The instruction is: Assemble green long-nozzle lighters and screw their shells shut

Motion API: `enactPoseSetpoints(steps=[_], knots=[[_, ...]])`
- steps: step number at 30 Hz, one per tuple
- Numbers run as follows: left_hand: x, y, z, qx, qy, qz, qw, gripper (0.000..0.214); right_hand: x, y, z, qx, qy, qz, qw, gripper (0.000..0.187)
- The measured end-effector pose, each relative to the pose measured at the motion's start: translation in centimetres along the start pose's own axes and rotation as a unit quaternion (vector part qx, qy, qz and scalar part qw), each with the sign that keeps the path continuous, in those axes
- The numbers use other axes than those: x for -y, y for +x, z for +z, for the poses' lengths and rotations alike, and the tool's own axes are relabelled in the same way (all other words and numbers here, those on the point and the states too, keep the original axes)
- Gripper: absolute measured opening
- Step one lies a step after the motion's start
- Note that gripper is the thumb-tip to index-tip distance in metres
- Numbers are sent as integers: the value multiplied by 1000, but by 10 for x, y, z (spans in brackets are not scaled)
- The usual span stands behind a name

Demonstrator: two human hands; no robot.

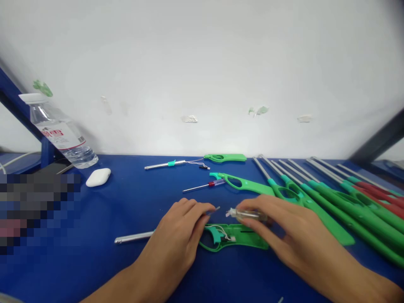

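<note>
My left hand (pixel 184 225) pinches a thin piece whose grey tip shows past the fingertips; its kind cannot be made out. In my right hand (pixel 284 227) is a clear lighter fuel tank (pixel 251 215), its white valve end pointing left toward that tip, with a small gap between them. Below both hands lies an opened green lighter handle half (pixel 249 237), with a teal trigger (pixel 217 235), thin wires and a small white part inside. A metal lighter tube (pixel 134 238) sticks out to the left from beneath my left hand.
Behind the hands lie a screwdriver (pixel 202 186), a green handle shell (pixel 249 184), another green shell (pixel 229 158) and a wired metal tube (pixel 164 165). Several long lighters (pixel 334 202) crowd the right. A water bottle (pixel 63 134) and white case (pixel 98 177) stand left, before the wall.
</note>
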State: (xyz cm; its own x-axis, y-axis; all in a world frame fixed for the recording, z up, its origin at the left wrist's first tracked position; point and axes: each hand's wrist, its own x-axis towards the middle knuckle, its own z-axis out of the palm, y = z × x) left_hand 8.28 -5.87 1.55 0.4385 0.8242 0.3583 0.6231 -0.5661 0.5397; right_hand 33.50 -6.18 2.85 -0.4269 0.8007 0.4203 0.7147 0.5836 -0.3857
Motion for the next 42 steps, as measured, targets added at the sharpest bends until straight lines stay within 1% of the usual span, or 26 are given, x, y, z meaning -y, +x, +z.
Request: enactPoseSetpoints(steps=[4, 6, 13, 26, 33, 37, 42], knots=[[-1, -2, 0, 0, -13, 5, 1000, 29, 2, -1, 0, -7, -16, -37, 999, 18], [-2, -2, 0, 4, -16, 4, 1000, 27, 3, -1, 1, -7, -22, -44, 999, 19], [-2, -1, 1, 11, -24, 15, 1000, 24, 4, -1, 1, -5, -19, -44, 999, 21], [-2, -1, 0, 24, -18, 12, 999, 21, 7, 1, 0, 4, -30, -51, 998, 20], [-4, 0, -1, 30, -26, 21, 999, 18, 11, -4, 1, 5, -23, -77, 997, 20], [-3, -1, 0, 10, -25, 44, 999, 21, 12, -5, 2, 9, -17, -88, 996, 20], [-3, -3, 2, -28, -37, 59, 997, 24, 13, -3, 3, -10, -8, -102, 995, 18]])
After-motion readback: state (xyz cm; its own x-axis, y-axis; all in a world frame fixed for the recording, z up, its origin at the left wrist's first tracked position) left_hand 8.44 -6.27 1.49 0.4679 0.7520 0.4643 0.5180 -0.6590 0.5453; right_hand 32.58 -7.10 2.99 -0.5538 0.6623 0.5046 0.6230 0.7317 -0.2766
